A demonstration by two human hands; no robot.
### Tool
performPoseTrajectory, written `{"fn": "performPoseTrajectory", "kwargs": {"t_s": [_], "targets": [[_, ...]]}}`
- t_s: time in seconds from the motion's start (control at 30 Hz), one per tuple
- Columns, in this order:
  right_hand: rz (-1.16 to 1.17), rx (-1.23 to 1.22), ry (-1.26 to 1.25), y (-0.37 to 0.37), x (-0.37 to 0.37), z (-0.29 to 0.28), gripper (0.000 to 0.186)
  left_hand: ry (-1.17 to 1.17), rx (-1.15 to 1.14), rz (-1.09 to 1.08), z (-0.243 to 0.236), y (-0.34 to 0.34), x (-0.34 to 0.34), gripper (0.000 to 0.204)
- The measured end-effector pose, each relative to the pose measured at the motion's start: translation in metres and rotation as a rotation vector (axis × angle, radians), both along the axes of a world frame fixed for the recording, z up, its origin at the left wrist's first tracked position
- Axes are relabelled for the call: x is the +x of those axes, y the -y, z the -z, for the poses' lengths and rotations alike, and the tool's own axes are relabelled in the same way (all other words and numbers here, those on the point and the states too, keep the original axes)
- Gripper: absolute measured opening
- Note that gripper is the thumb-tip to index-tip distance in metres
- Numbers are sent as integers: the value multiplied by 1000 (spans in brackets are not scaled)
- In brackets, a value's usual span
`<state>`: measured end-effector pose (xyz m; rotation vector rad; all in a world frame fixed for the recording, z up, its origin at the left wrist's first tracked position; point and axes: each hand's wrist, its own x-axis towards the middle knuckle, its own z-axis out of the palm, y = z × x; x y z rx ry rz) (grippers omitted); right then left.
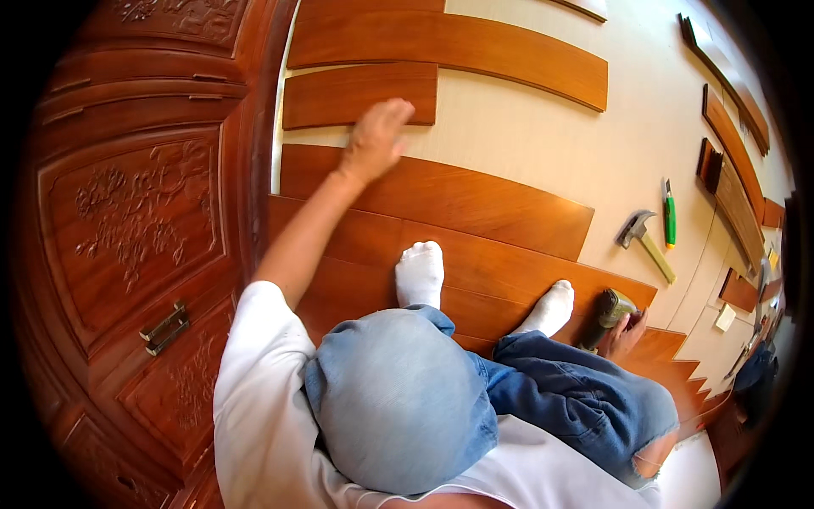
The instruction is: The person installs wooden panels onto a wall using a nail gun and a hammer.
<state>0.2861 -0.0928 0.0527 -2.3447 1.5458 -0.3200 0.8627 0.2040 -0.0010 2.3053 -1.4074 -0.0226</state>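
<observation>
My left hand [378, 140] reaches out over the floor beside a short brown wood plank [360, 95]. Its fingers are stretched and slightly blurred, with nothing in them. Just below it a longer plank [441, 199] lies along the row of laid floorboards [475, 267]. A gap showing the pale underlay separates the short plank from this one. Down at the right, beside my right knee, my right hand [623, 339] has its fingers around a dark green power tool [610, 310] standing on the boards. Part of that grip is hidden by the tool and my leg.
A claw hammer [649, 244] and a green utility knife [670, 216] lie on the pale underlay [526, 140]. Another long plank [509, 59] lies farther off. More loose planks [733, 136] lie at the far right. Carved wooden doors [140, 220] stand along the left.
</observation>
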Motion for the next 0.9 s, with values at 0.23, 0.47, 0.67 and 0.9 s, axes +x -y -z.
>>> {"fn": "performPoseTrajectory", "kwargs": {"t_s": [0.23, 0.47, 0.67, 0.9], "targets": [[-173, -10, 9, 56, 40, 1, 49, -70, 578, -72, -27, 17, 88, 119], [-221, 64, -66, 107, 63, 14, 50, -70, 648, 89, -41, 16, 90, 125], [-359, -149, -217, 142, 70, 18, 58, -6, 524, 186, -71, 28, 85, 129], [-553, -127, -355, 184, 68, 40, 44, 152, 483, 219, -66, 141, 131, 129]]}}
